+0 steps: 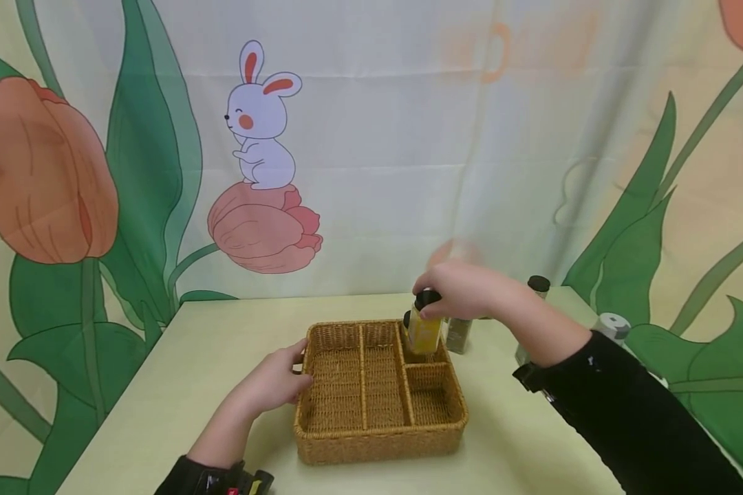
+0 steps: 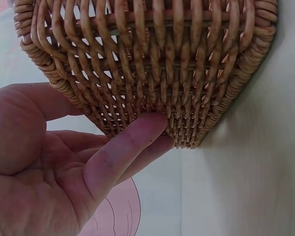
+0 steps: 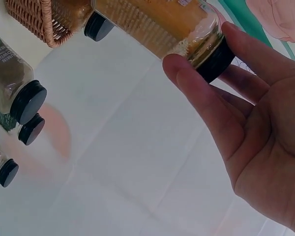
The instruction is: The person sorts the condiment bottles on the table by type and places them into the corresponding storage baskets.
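Observation:
A wicker basket with several compartments stands on the table. My left hand grips its left side, fingers against the weave in the left wrist view. By its black lid, my right hand pinches a clear spice jar with yellow-orange contents. That jar hangs upright in the back right compartment, its base hidden from the head view. Close behind it is another black-lidded jar, mostly hidden, whose lid shows in the right wrist view.
A jar of greyish-brown powder stands just right of the basket. Farther right, partly behind my right arm, are a black-capped jar and a white-capped container. A printed curtain hangs behind the table.

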`<state>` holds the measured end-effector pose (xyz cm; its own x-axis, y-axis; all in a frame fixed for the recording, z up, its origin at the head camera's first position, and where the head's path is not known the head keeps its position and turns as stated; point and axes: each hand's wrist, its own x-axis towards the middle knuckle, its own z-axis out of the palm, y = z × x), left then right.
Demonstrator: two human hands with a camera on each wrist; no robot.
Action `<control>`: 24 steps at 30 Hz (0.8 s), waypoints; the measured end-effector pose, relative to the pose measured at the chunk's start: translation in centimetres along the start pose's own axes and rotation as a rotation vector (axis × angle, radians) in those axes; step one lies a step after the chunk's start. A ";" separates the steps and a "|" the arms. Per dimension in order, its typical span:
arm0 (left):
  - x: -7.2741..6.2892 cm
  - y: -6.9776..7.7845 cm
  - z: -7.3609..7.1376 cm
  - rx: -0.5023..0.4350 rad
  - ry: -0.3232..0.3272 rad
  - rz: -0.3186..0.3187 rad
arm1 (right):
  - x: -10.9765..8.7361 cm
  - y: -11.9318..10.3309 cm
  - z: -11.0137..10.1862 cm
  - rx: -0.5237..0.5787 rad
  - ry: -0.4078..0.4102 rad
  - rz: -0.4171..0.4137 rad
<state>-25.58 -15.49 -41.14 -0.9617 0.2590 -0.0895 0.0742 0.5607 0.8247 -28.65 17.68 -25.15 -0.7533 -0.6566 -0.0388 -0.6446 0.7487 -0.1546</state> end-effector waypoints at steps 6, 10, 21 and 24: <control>0.0 0.1 0.0 0.006 -0.004 -0.003 | 0.1 0.1 0.2 0.022 -0.009 -0.007; 0.0 0.2 0.0 0.008 -0.005 -0.004 | 0.1 0.1 0.3 0.016 -0.010 -0.004; 0.0 0.1 0.0 0.000 -0.009 -0.005 | 0.5 0.1 1.2 0.013 -0.033 0.027; 0.0 0.2 0.0 0.003 -0.008 -0.007 | 0.7 0.1 1.4 0.015 -0.030 0.023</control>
<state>-25.58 -15.42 -41.01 -0.9602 0.2608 -0.1000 0.0680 0.5653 0.8221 -29.02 17.17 -26.59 -0.7637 -0.6416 -0.0723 -0.6248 0.7626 -0.1677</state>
